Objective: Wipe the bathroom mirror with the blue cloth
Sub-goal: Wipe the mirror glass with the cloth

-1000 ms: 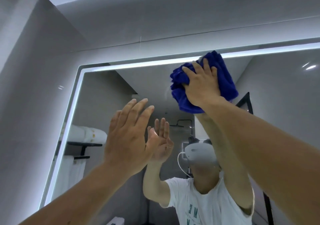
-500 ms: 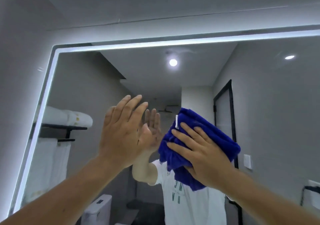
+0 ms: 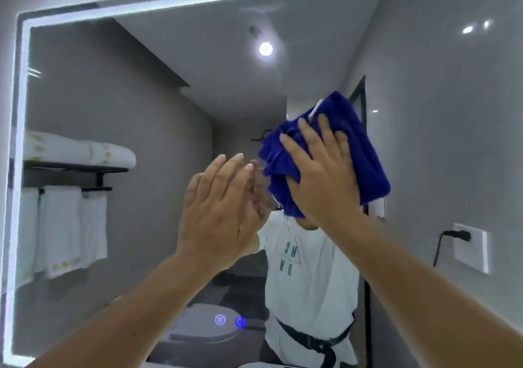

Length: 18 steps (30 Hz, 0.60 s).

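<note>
The bathroom mirror (image 3: 119, 90) fills most of the head view, edged by a lit white strip along its top and left side. My right hand (image 3: 322, 175) presses the bunched blue cloth (image 3: 365, 155) flat against the glass near the middle, a little right of centre. My left hand (image 3: 218, 212) is raised beside it to the left, fingers together and extended, its palm toward the mirror and holding nothing. Whether the left palm touches the glass I cannot tell. Both forearms reach up from the bottom of the view.
Two glowing touch icons (image 3: 229, 321) sit low on the glass. The mirror reflects a person in a white T-shirt, a black towel rack with white towels (image 3: 65, 226) at left, a toilet, a ceiling light and a wall socket (image 3: 469, 246) at right.
My right hand swept the cloth down from the mirror's top edge to mid-height, then slightly up and right. The view tilted downward. My left hand stayed raised at the glass.
</note>
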Each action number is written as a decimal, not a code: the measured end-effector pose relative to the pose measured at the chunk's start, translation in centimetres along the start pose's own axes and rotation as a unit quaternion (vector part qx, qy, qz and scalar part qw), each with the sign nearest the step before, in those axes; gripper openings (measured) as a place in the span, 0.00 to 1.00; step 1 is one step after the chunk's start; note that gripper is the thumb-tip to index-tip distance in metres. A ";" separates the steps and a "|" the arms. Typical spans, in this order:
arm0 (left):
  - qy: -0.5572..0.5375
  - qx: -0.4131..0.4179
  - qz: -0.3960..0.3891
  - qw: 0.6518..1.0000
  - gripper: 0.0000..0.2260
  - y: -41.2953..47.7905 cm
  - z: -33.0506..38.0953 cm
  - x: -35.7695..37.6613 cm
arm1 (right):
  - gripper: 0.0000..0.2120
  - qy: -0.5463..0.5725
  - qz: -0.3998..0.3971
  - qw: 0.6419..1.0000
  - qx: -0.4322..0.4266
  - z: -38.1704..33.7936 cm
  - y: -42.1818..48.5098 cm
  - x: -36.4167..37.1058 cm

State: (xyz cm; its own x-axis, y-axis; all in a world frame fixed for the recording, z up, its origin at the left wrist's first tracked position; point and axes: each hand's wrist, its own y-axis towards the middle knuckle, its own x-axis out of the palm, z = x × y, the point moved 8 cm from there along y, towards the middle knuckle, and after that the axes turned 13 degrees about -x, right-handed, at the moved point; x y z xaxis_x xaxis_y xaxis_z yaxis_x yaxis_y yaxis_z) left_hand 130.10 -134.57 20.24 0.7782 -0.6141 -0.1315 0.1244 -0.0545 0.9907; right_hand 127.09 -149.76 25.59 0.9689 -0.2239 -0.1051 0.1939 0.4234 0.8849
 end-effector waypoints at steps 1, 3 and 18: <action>-0.002 -0.004 -0.001 1.000 0.24 -0.3 0.3 0.2 | 0.25 0.005 -0.013 1.000 -0.028 -1.6 -1.8 0.5; -0.004 -0.010 -0.012 1.000 0.23 -1.1 0.7 0.8 | 0.27 0.028 -0.046 0.997 -0.064 -4.0 -6.0 1.5; -0.049 0.048 0.026 0.997 0.23 1.9 -1.1 0.1 | 0.27 0.019 0.015 0.990 0.138 10.5 -3.7 -3.2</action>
State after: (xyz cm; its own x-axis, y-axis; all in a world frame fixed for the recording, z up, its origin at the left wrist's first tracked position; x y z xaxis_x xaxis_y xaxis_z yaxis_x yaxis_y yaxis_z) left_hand 131.09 -133.87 22.05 0.7173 -0.6920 -0.0814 0.0225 -0.0937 0.9953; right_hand 121.66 -159.84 27.45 0.9796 -0.1798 -0.0898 0.1211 0.1711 0.9778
